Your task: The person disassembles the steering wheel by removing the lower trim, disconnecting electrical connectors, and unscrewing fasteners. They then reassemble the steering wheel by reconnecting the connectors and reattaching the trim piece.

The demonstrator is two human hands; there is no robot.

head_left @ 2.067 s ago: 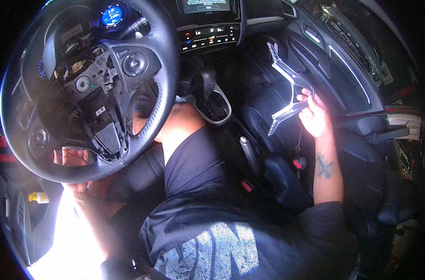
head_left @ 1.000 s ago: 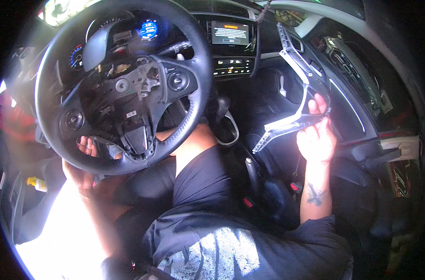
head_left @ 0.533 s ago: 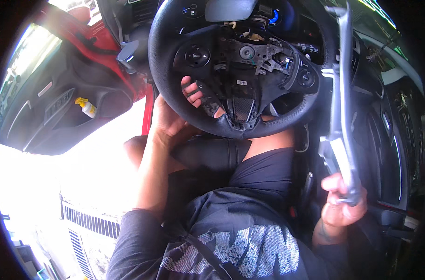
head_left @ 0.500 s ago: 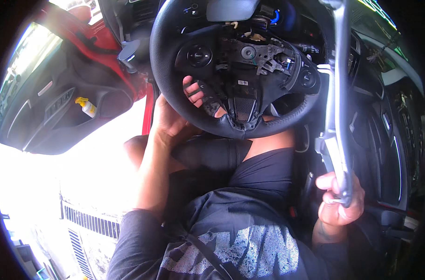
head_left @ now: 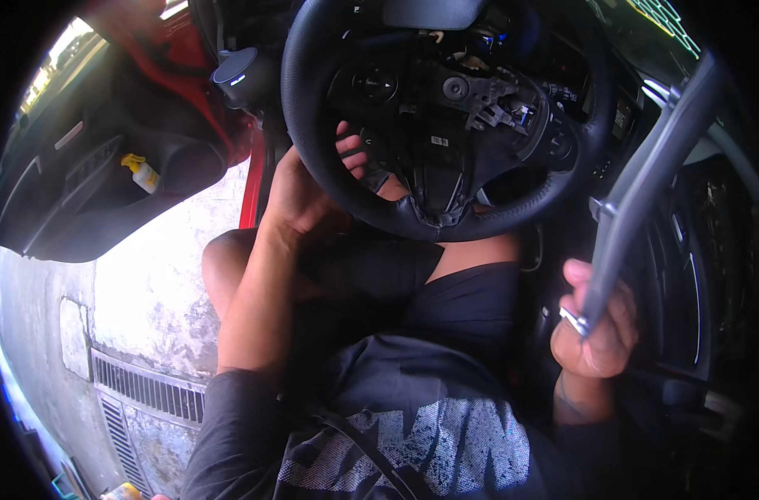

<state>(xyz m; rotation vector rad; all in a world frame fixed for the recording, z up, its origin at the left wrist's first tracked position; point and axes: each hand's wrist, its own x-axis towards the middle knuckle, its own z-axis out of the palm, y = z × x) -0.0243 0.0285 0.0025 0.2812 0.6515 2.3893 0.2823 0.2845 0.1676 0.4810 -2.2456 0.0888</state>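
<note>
My right hand [head_left: 596, 329] grips the lower end of a long, slightly bent dark-grey trim strip [head_left: 633, 196]. The strip slants up and away to the right, with small clips or tabs along its edge. My left hand [head_left: 304, 196] is palm up behind the lower left rim of the steering wheel [head_left: 313, 167]. Its loosely curled fingers show apart through the wheel's opening; the rim covers part of the hand. The wheel's centre cover is off, baring a metal hub [head_left: 456, 88] and brackets.
At the left stands the open car door [head_left: 87, 192], a yellow-topped spray bottle [head_left: 142, 173] in its pocket. Below it are concrete ground and a metal drain grate [head_left: 146, 387]. A round dark device [head_left: 235, 68] sits left of the wheel. Something yellow [head_left: 122, 492] shows at the bottom edge.
The trim strip has tilted, its far end swinging right, while my right hand has moved slightly left and up. My left hand stays behind the rim. The view has shifted a little.
</note>
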